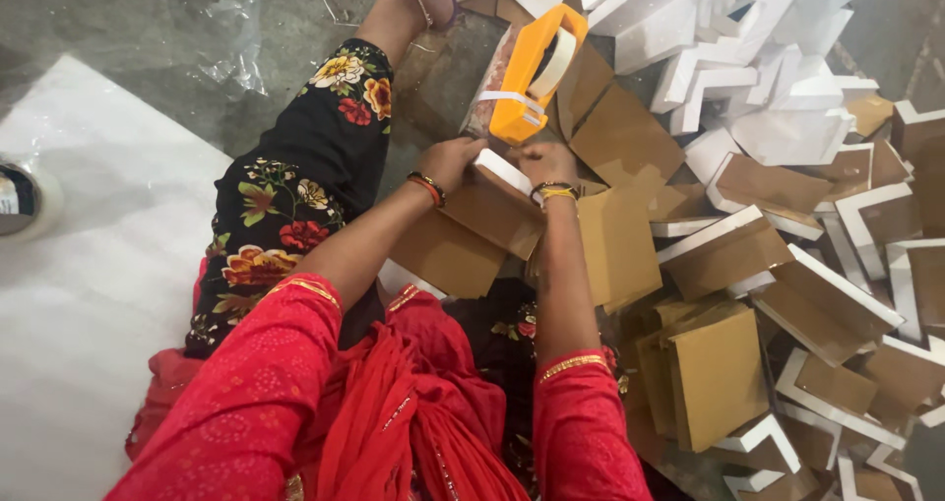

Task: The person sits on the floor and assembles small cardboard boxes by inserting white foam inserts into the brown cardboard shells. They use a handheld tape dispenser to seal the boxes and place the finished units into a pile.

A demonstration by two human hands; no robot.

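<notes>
Both hands work on a brown cardboard piece with a white foam edge (500, 204) held over my lap. My left hand (451, 158) grips the left end of the white edge. My right hand (547, 163) presses on the right end of it. Just beyond the hands stands an orange tape dispenser (527, 73) with a roll of pale tape in it, touching neither hand as far as I can tell. Bangles sit on both wrists.
A heap of brown cardboard corner pieces with white foam edges (787, 265) fills the right side. White foam blocks (728, 29) lie at the top right. A white sheet (89, 265) covers the floor at left, with a tape roll (20, 198) on it. My leg (315, 166) stretches forward.
</notes>
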